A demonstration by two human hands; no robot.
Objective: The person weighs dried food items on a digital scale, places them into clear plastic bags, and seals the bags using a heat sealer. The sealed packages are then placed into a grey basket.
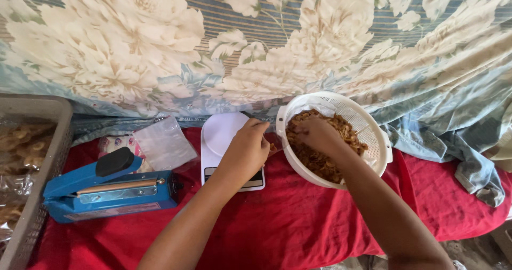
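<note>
A red cloth (298, 222) covers the work surface, and a flowered blue and cream sheet (256, 46) hangs behind it as a backdrop. At the right, a white plastic colander (368, 123) tilts toward the person, filled with brown fried snacks (320, 160). The right hand (319, 134) is inside it, fingers curled down into the snacks; whether it has any pinched I cannot tell. The left hand (246, 150) hovers over a white kitchen scale (226, 134) just left of the colander, fingers bunched; what it grips is hidden. Near left lies a blue bag sealer (109, 192), with clear plastic bags (162, 142) behind it. A grey basket (37, 174) of packed snacks stands at the far left edge.
</note>
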